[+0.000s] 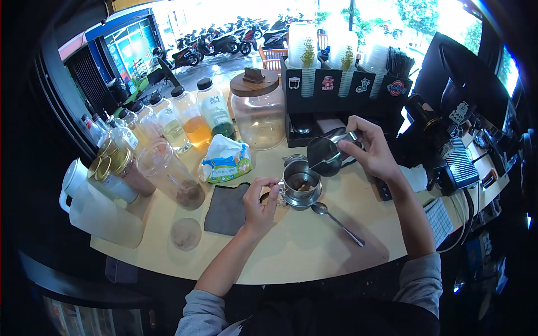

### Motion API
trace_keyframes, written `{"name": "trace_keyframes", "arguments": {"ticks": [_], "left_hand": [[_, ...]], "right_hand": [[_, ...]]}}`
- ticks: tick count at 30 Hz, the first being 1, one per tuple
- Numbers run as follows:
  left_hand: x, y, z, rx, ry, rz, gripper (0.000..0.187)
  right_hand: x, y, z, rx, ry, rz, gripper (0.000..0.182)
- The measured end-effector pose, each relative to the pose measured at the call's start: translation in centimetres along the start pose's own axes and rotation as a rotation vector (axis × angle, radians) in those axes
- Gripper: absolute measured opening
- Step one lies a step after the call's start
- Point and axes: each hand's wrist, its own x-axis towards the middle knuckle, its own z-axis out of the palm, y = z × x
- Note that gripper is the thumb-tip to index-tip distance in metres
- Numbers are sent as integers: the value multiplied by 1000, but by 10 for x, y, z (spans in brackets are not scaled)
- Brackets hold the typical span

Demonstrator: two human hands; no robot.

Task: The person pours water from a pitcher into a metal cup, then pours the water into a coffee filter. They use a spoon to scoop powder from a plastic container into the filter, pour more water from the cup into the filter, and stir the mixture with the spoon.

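Observation:
A metal drip coffee filter with dark contents sits at the middle of the table, apparently on a glass cup mostly hidden beneath it. My left hand is closed at the filter's left side, thumb and finger at its handle. Gripped by its handle in my right hand, a small metal pitcher tilts left over the filter, a thin stream at its spout. The filter's lid is partly visible behind it. A metal spoon lies just right of the filter.
A dark folded cloth and a wipes pack lie left. Farther left stand a plastic jug, an open container and several bottles. Behind are a large jar and a cup holder; a machine is right.

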Motion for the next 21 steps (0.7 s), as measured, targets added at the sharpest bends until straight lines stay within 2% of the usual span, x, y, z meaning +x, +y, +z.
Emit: {"name": "trace_keyframes", "arguments": {"ticks": [4,14,21], "left_hand": [[0,2,0,19,-13,-11,14],[1,2,1,9,-10,-14,10],[1,0,0,13,-18,-7,11]], "right_hand": [[9,2,-3,-182,-57,-13,20],[13,-11,7,-235,-72,19,22],[14,-8,6,-361,-144,-85,18]]}}
